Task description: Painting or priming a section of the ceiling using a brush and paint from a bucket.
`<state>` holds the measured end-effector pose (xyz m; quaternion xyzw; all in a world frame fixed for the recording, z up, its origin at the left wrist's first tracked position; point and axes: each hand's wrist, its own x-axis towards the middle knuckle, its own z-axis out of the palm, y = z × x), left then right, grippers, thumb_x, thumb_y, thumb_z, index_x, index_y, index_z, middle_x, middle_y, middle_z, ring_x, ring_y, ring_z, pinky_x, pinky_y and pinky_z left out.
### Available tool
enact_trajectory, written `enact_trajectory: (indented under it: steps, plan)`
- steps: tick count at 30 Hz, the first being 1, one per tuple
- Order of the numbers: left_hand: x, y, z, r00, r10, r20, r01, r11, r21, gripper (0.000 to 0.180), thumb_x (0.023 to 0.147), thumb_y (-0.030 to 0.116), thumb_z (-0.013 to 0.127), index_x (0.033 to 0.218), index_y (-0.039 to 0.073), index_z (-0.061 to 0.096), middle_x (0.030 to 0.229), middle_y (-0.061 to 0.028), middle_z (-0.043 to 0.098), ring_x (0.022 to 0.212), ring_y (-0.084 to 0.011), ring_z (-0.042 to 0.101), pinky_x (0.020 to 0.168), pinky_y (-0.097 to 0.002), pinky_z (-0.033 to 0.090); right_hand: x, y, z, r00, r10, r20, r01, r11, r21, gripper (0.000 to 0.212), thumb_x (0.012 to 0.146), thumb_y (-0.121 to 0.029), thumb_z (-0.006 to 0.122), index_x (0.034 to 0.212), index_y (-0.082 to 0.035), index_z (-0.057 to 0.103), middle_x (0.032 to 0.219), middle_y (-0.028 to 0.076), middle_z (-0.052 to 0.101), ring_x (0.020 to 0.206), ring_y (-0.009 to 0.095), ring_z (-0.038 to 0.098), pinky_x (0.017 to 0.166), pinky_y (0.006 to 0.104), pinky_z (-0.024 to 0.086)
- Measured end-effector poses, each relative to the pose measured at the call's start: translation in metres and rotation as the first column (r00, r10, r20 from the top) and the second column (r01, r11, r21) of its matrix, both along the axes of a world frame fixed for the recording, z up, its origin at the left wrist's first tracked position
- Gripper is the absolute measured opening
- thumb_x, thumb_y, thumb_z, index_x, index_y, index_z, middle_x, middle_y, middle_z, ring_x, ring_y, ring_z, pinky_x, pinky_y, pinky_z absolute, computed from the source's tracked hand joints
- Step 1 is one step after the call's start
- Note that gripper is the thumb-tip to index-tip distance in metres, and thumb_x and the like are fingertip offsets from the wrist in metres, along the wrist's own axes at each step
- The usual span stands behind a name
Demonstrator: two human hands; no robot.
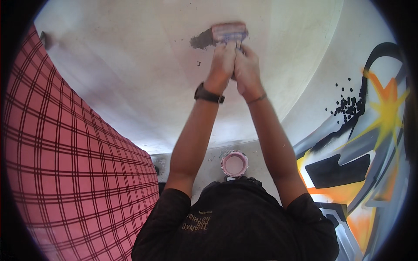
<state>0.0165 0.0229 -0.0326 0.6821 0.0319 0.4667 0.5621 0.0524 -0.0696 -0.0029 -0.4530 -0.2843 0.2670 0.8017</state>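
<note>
Both arms reach straight out to the pale wall (143,56) in front of me. My left hand (222,63), with a dark watch on its wrist, is closed around the handle of a wide paint brush (229,32). Against it, my right hand (247,71) is closed on the same handle, most of which my fingers hide. The brush head is smeared pinkish and slightly blurred, and it lies against the wall. Directly left of it is a dark grey patch (201,40) with a ragged edge, and a small dark fleck sits below that.
A round bucket (234,164) of pale pink paint stands on the floor near my body, its rim splattered. Pink checked cloth (78,152) hangs along the left side. Graffiti in black, orange, yellow and grey covers the right wall (348,143).
</note>
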Motion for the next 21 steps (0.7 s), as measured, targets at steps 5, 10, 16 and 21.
enact_trajectory:
  steps: [5, 10, 16, 21]
  plan:
    - [0.026, -0.011, 0.089, 0.984, -0.008, 0.178, 0.018, 0.998, -0.052, 0.032, 0.093, 0.021, 0.045, 0.091, -0.006, 0.063, 0.087, -0.0131, 0.065, 0.083, -0.0186, 0.06, 0.071, -0.0326, 0.048, 0.026, 0.001, 0.072, 0.99, 0.007, 0.14, -0.024, 0.993, 0.118, 0.022, 0.093, -0.012, 0.052, 0.102, 0.003, 0.064, 0.085, 0.004, 0.062, 0.074, 0.01, 0.055, 0.06, 0.0264, 0.047]
    - [0.024, -0.013, 0.117, 0.999, -0.035, -0.025, 0.029, 0.978, -0.206, 0.025, 0.093, 0.023, 0.049, 0.09, 0.003, 0.063, 0.083, -0.004, 0.061, 0.076, -0.0112, 0.058, 0.067, -0.0267, 0.049, 0.033, 0.001, 0.081, 0.98, -0.036, 0.194, -0.009, 0.974, 0.227, 0.022, 0.092, -0.012, 0.052, 0.104, 0.003, 0.064, 0.087, 0.004, 0.063, 0.075, 0.01, 0.055, 0.062, 0.0264, 0.048]
    - [0.049, -0.007, 0.029, 0.968, 0.25, 0.01, -0.247, 0.962, -0.114, 0.037, 0.091, 0.025, 0.05, 0.083, -0.009, 0.063, 0.079, -0.0128, 0.065, 0.071, -0.0201, 0.059, 0.067, -0.0334, 0.047, 0.047, 0.013, 0.003, 0.995, 0.048, 0.085, -0.062, 0.982, 0.18, 0.025, 0.097, -0.013, 0.051, 0.114, 0.002, 0.06, 0.096, 0.004, 0.063, 0.086, 0.009, 0.055, 0.071, 0.0244, 0.048]
    - [0.036, -0.043, -0.065, 0.982, 0.155, -0.111, -0.182, 0.935, -0.304, 0.035, 0.096, 0.025, 0.049, 0.085, -0.005, 0.064, 0.081, -0.0072, 0.064, 0.074, -0.0133, 0.057, 0.067, -0.0301, 0.047, 0.044, -0.003, -0.101, 0.999, 0.017, 0.035, -0.018, 0.999, 0.048, 0.028, 0.098, -0.013, 0.05, 0.121, 0.001, 0.056, 0.101, 0.005, 0.062, 0.089, 0.01, 0.055, 0.076, 0.0239, 0.047]
